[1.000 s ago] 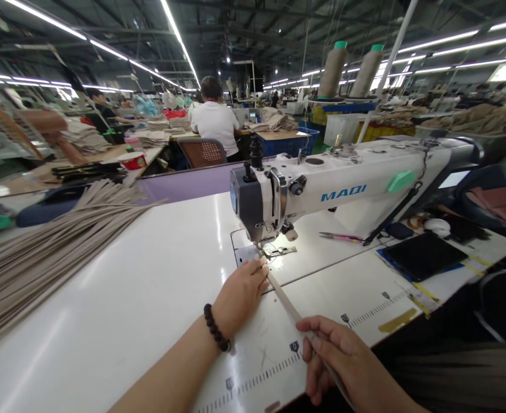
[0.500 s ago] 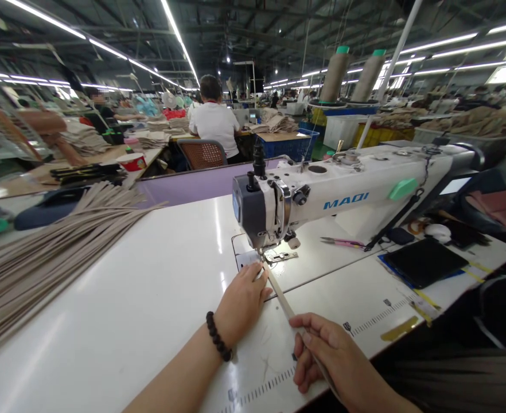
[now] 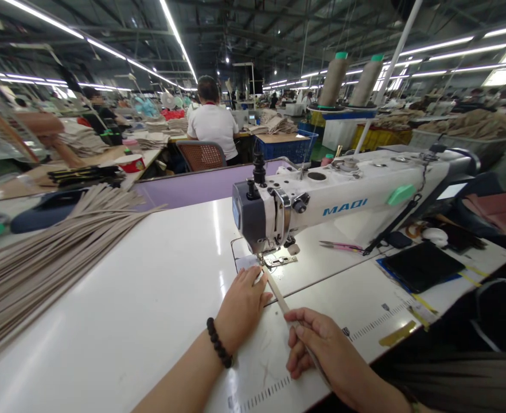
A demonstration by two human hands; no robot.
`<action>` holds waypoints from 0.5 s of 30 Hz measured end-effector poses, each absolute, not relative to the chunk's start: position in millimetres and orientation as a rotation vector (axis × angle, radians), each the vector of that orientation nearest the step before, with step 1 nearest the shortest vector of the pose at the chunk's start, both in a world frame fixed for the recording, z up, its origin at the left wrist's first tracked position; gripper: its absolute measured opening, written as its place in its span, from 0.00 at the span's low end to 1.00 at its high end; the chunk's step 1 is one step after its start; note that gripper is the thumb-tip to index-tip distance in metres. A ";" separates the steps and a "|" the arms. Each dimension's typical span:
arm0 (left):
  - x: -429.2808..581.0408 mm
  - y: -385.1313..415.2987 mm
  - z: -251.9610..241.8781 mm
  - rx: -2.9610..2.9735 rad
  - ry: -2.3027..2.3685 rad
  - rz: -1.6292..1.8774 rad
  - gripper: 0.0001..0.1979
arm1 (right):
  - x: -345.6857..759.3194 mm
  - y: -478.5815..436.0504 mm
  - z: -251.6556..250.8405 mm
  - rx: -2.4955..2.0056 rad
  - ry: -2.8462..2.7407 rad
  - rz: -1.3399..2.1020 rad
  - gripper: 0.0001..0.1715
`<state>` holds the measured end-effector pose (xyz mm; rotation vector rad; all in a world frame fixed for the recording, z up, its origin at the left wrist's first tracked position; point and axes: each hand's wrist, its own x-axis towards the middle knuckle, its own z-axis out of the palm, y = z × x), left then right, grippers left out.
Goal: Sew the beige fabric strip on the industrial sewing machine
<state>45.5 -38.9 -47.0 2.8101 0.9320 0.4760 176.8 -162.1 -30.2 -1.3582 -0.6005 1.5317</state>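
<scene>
Beige fabric strip [image 3: 279, 298] runs from under the sewing machine [image 3: 322, 201] head toward the near edge of the white table [image 3: 150, 287]. The left hand [image 3: 242, 307] rests flat just left of the strip, fingertips by the presser foot, gripping nothing; whether it touches the strip is hard to tell. The right hand [image 3: 322, 350] is closed around the strip's near part, hiding that stretch. The needle is too small to make out. A pile of strips [image 3: 42, 252] at far left is cut off.

head cam – looks forward and down | close over sewing machine [image 3: 322, 201] | single view
</scene>
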 end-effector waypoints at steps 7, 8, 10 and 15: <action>44.4 -33.5 -51.2 2.768 0.948 0.530 0.11 | 173.5 -144.9 -33.6 -1.421 -0.695 1.524 0.26; 42.9 -31.2 -50.2 2.754 0.953 0.540 0.11 | 175.1 -144.5 -30.3 -1.444 -0.758 1.504 0.25; 38.2 -23.7 -44.2 2.723 0.977 0.524 0.12 | 186.3 -144.2 -20.2 -1.557 -1.044 1.366 0.22; 29.2 16.3 -15.2 2.682 1.019 0.299 0.09 | 263.6 -123.8 -4.4 -2.115 -1.975 0.185 0.20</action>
